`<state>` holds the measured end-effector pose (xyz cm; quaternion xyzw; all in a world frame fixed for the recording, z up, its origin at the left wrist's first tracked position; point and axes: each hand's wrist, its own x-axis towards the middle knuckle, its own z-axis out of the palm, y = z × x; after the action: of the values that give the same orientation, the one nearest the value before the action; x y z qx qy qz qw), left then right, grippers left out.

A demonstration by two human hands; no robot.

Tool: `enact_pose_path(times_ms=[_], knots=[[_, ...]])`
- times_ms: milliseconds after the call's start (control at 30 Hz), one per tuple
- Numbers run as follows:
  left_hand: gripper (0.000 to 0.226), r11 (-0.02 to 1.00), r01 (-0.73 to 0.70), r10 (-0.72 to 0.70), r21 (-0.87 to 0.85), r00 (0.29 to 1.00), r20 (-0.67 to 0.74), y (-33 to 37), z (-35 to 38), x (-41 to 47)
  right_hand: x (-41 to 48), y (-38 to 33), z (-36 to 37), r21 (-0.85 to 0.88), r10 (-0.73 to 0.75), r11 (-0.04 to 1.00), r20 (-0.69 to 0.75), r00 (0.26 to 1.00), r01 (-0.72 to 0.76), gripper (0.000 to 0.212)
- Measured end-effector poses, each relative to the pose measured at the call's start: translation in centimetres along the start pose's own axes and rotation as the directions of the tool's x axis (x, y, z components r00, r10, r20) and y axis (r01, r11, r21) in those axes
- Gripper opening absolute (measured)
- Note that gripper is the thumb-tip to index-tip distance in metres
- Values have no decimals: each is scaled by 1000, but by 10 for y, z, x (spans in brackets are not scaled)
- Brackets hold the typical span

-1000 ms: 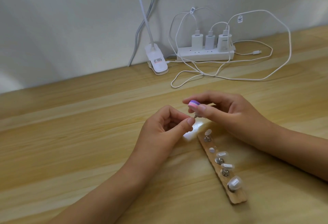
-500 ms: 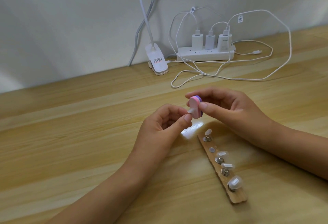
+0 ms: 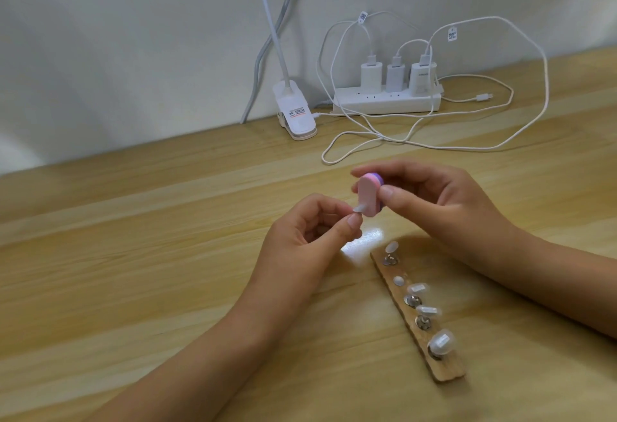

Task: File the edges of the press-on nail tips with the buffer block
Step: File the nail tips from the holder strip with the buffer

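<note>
My left hand [image 3: 307, 238] pinches a small clear nail tip [image 3: 358, 209] between thumb and fingers, above the table's middle. My right hand [image 3: 444, 208] grips a pink and purple buffer block [image 3: 469, 195] upright, its pink face touching the tip's edge. Below the hands lies a wooden holder strip [image 3: 444, 365] with several clear nail tips on metal studs, among them one at its near end [image 3: 440, 343]. One stud position [image 3: 398, 280] carries only a small white pad.
A white power strip [image 3: 384, 102] with three chargers sits at the back by the wall, its white cables [image 3: 434, 146] looping over the wooden table [image 3: 133, 254]. A white lamp clip [image 3: 295, 116] stands left of it.
My right hand has lifted and turned the buffer block from flat to upright, so its pink face now shows. My left hand with the tip rose slightly.
</note>
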<state>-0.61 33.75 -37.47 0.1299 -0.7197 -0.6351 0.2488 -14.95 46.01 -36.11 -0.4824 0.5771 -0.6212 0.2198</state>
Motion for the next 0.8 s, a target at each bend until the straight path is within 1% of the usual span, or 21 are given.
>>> enact_pose_path(times_ms=[100, 167, 233, 367, 467, 567, 667, 733, 800], knots=[[5, 1000, -5, 5, 14, 1000, 6, -1, 0, 1, 1, 0, -1, -9, 15, 1000, 29, 999, -14, 27], [6, 1000, -10, 10, 13, 1000, 6, -1, 0, 1, 0, 1, -1, -4, 23, 1000, 36, 999, -23, 30], [4, 1000, -5, 4, 8, 1000, 4, -2, -1, 1, 0, 1, -1, -15, 1, 1000, 10, 1000, -1, 28], [2, 1000, -4, 4, 31, 1000, 8, -2, -1, 0, 1, 1, -1, -12, 20, 1000, 47, 999, -19, 25], [3, 1000, 1, -1, 17, 1000, 3, -1, -1, 0, 0, 1, -1, -22, -15, 1000, 7, 1000, 15, 23], [3, 1000, -7, 7, 27, 1000, 6, -2, -1, 0, 0, 2, 0, -25, 15, 1000, 29, 999, -15, 23], [6, 1000, 1, -1, 26, 1000, 2, -1, -1, 0, 0, 2, -1, -27, -22, 999, -12, 1000, 22, 23], [3, 1000, 2, -2, 29, 1000, 8, 0, 0, 0, 0, 1, -1, -40, 0, 999, 29, 1000, 1, 23], [13, 999, -5, 5, 35, 1000, 3, 0, 0, -1, 0, 2, -1, -45, 14, 999, 45, 999, -12, 24]])
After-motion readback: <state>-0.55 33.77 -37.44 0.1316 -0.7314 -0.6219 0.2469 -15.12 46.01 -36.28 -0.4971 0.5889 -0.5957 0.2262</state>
